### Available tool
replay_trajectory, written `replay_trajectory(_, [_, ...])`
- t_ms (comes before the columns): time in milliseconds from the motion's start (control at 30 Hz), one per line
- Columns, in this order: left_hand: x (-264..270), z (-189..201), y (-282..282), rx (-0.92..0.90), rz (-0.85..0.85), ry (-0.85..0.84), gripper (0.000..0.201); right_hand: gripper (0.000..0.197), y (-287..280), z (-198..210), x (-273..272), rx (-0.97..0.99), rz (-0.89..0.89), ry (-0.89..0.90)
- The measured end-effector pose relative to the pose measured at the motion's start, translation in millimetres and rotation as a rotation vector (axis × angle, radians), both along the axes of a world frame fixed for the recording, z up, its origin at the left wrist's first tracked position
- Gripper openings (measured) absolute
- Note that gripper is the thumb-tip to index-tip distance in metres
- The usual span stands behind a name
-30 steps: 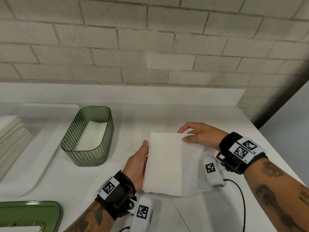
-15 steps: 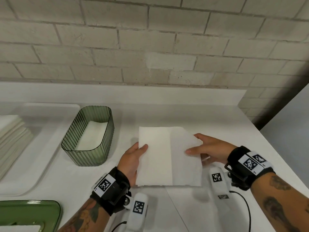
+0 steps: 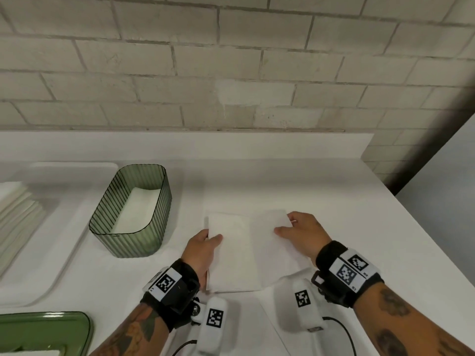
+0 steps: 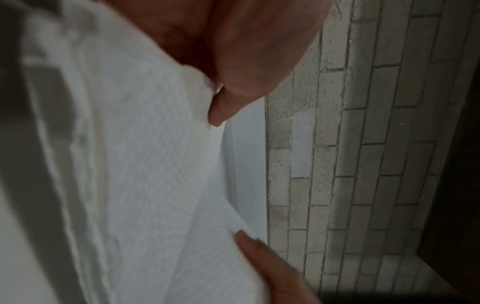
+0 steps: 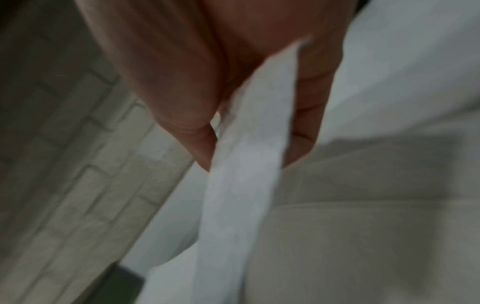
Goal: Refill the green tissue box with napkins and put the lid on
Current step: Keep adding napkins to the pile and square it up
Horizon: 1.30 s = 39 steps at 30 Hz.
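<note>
A white napkin is spread open between both hands above the counter, right of the ribbed green tissue box. My left hand pinches its left edge, thumb on top; the left wrist view shows the napkin held the same way. My right hand pinches the right flap, and in the right wrist view the napkin runs between thumb and fingers. The box stands lidless with white napkins on its bottom. The green lid lies at the lower left corner.
A white tray at the left holds a stack of napkins. A white backsplash ledge and brick wall close off the back. The counter's right edge drops off near my right wrist.
Both hands have drawn the napkin lower and nearer to me. My right hand has pulled the right flap outward, so the napkin lies wider and flatter.
</note>
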<state>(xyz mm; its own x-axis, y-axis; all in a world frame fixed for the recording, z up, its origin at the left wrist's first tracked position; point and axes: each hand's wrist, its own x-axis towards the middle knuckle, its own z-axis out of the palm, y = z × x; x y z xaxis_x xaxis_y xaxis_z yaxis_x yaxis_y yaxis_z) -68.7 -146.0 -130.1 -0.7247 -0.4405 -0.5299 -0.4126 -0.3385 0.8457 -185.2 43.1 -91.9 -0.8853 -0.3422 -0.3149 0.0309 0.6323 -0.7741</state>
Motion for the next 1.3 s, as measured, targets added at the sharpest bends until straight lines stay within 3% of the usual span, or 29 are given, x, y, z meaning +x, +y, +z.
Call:
replay_trajectory(133, [1, 6, 6, 0.082, 0.021, 0.047, 0.02, 0.032, -31, 28, 27, -0.156, 0.187, -0.034])
replay_trajectory(233, [4, 13, 9, 0.162, 0.019, 0.089, 0.021, 0.042, -49, 29, 41, -0.137, 0.325, -0.058])
replay_trajectory(300, [7, 16, 9, 0.233, 0.05, 0.128, 0.022, 0.039, -50, 23, 41, -0.168, 0.249, -0.015])
replay_trajectory(400, [10, 20, 6, 0.323, 0.134, 0.17, 0.022, 0.034, -41, 15, 32, -0.175, -0.018, 0.012])
replay_trajectory(533, [5, 24, 4, 0.42, 0.15, 0.182, 0.054, 0.047, -35, 7, 27, -0.242, -0.034, -0.308])
replay_trajectory(600, [1, 29, 4, 0.436, 0.104, 0.206, 0.061, 0.044, -36, 6, 26, -0.333, -0.045, -0.426])
replay_trajectory(667, [-2, 34, 5, 0.325, 0.063, 0.228, 0.047, 0.038, -38, 8, 24, -0.387, -0.059, -0.443])
replay_trajectory(767, [-10, 33, 2, -0.065, -0.025, 0.253, 0.025, 0.043, -42, 13, 23, -0.438, -0.063, -0.437])
replay_trajectory(933, [-16, 45, -6, -0.416, -0.176, 0.406, 0.051, 0.066, -48, 25, 17, -0.479, 0.003, -0.194])
replay_trajectory(1067, [-19, 42, -10, -0.504, -0.225, 0.402, 0.047, 0.061, -49, 25, 15, -0.45, 0.039, -0.07])
replay_trajectory(1200, [-16, 30, -6, -0.52, -0.294, 0.289, 0.043, 0.05, -50, 15, 23, -0.342, 0.091, -0.045])
replay_trajectory(1300, [-16, 31, -5, -0.515, -0.277, 0.33, 0.038, 0.05, -52, 18, 22, -0.363, 0.098, -0.016])
